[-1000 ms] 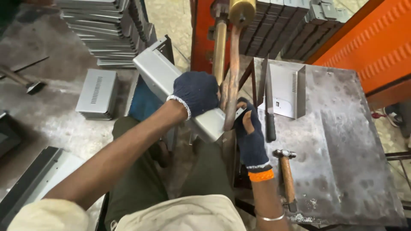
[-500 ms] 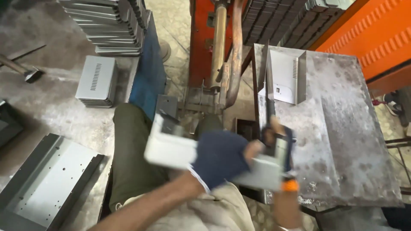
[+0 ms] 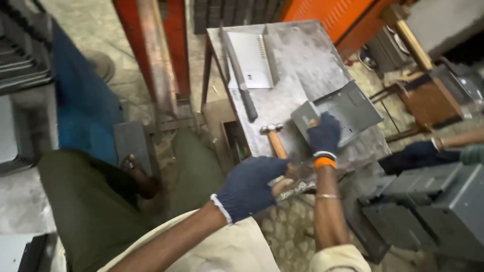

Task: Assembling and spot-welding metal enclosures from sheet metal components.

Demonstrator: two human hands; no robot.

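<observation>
At a worn steel counter (image 3: 302, 60), a worker's gloved right hand (image 3: 324, 135) grips a grey sheet-metal panel (image 3: 343, 108) lying near the edge while the left hand (image 3: 249, 186) closes around the wooden-handled hammer (image 3: 275, 140), no blow yet under way.

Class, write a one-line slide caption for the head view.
Gloved right hand grips a grey sheet-metal panel on the steel table; gloved left hand is at the hammer handle.

Grey perforated sheet-metal panel (image 3: 348, 108) lies tilted on the workbench edge.
</observation>
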